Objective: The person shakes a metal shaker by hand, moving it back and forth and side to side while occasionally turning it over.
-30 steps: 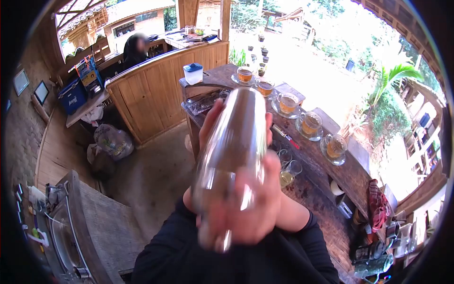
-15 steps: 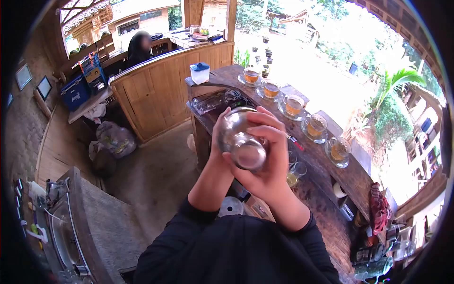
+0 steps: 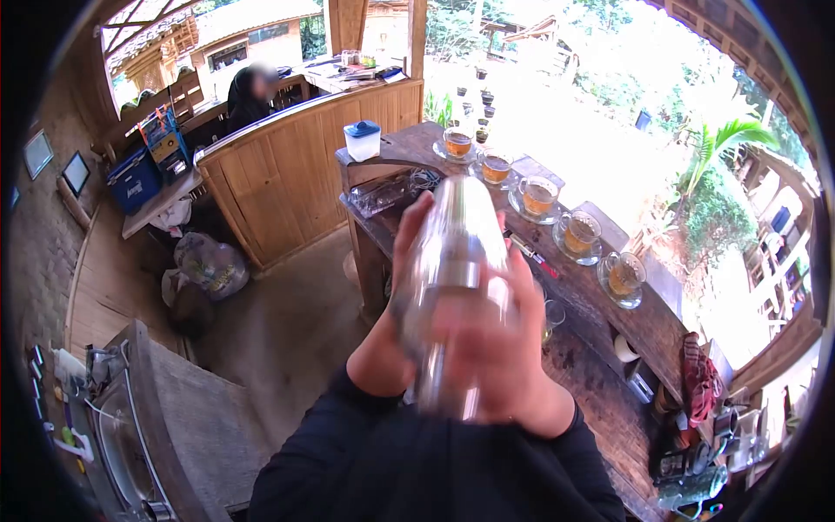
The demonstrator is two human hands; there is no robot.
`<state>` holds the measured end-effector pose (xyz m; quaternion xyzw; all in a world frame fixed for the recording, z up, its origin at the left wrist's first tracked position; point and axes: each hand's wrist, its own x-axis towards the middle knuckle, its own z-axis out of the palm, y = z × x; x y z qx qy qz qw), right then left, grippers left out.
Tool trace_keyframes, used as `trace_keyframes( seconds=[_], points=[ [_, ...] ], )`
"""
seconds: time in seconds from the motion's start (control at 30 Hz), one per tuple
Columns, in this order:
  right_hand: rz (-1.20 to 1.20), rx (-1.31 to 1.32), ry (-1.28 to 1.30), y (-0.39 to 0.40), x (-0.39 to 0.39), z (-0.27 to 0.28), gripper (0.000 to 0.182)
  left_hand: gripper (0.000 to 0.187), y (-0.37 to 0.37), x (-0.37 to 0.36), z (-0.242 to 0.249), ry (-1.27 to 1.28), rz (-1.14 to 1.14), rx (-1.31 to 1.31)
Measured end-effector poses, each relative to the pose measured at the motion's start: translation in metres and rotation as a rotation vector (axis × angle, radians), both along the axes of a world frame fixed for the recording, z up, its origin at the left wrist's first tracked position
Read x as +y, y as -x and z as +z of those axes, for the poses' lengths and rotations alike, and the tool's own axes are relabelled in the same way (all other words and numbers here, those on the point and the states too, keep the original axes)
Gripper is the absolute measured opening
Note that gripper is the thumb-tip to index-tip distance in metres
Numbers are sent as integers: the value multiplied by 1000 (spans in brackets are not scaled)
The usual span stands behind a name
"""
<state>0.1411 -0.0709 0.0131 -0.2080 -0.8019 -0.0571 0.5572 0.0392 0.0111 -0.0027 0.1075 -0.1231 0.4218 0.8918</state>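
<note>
A shiny metal cocktail shaker (image 3: 461,230) is held up in front of my chest, smeared by motion. My left hand (image 3: 393,317) wraps its left side, and my right hand (image 3: 520,348) grips it from the right. The shaker's rounded end points up and away from me, with the narrower end near my chest. Past my hands, several glass cups of amber drink, such as the nearest cup (image 3: 623,275), stand on saucers along the wooden counter (image 3: 591,304).
A white tub with a blue lid (image 3: 363,141) sits at the counter's far end. Behind a wooden partition (image 3: 304,165) is another person (image 3: 250,94). A red cloth (image 3: 700,378) hangs at right. Bagged items (image 3: 211,264) lie on the floor at left.
The shaker has tipped from end-on toward me to more upright and lengthwise, now blurred. Both hands have moved with it and still hold it.
</note>
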Motion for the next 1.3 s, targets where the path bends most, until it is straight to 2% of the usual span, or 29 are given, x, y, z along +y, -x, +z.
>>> trace_keyframes(
  seconds=[0.07,0.1,0.13,0.2,0.23,0.27,0.33,0.37,0.4,0.47,0.5,0.6,0.63,0.67,0.73,0.77,0.8,0.87,0.9,0.93,1.0,1.03,1.07,1.13,1.2,1.27,1.3],
  points=[
    [1,-17,-59,2,4,1,39,69,6,-8,18,-319,-121,-165],
    [0,-28,-121,3,6,0,36,76,3,-25,31,-169,52,-207],
    [-2,-40,-181,3,7,-1,33,76,0,-11,23,-171,55,-206],
    [-6,-65,-293,4,7,-7,28,72,-5,30,-7,-295,-132,-161],
    [-94,-119,-148,-1,18,-3,37,66,-5,28,-10,-30,-143,-56],
    [-27,27,-21,0,37,-7,44,66,-7,29,-20,-30,-143,-55],
    [31,227,37,1,42,-1,47,62,-14,40,-48,-5,-53,-51],
    [78,158,-1,0,27,7,44,60,-16,45,-51,5,-8,-49],
    [14,-91,-2,-6,3,22,42,63,-3,23,-14,0,-143,18],
    [57,9,-363,15,-11,-2,43,68,6,-7,20,-267,-145,-142],
    [60,10,-364,14,-11,0,43,70,14,-26,34,-195,-141,-106],
    [-7,-80,-261,2,-11,10,50,68,-2,2,11,-218,-91,-65],
    [-36,-65,-168,-4,7,7,51,63,-6,10,2,39,-14,84],
    [-67,-49,-76,-8,28,-1,53,58,-13,50,-43,-144,-158,-14],
    [-11,144,7,-8,40,-12,50,56,-11,48,-57,7,-177,-183],
    [6,62,-36,-10,25,-6,51,56,-6,34,-29,-72,-39,99],
    [-73,-119,-99,-12,6,5,53,64,-4,3,3,10,-60,39],
    [75,52,-670,13,23,-10,55,74,-1,-5,15,-276,-212,-183],
    [76,54,-668,12,26,-9,55,79,1,-18,27,-223,-200,-273],
    [44,39,-543,8,28,-8,52,79,-3,-9,21,-223,-200,-271],
    [-20,10,-284,0,28,-7,46,72,-11,15,4,-381,-221,-289],
    [-51,-6,-154,-3,28,-7,43,62,-7,17,1,-57,-116,-63],
    [-83,-21,-26,-4,29,-7,41,53,-11,46,-33,-113,-168,-63],
    [-103,176,41,-7,48,-8,45,52,-11,41,-37,-74,-131,-37],
    [-2,51,-53,-14,25,5,59,50,-11,35,-24,-16,-56,13],
    [-106,-122,-277,-4,-5,1,57,65,-5,-1,12,-139,-118,-33],
    [-105,-124,-278,-6,-3,2,57,81,-3,-11,16,-252,-304,-251]
  ],
)
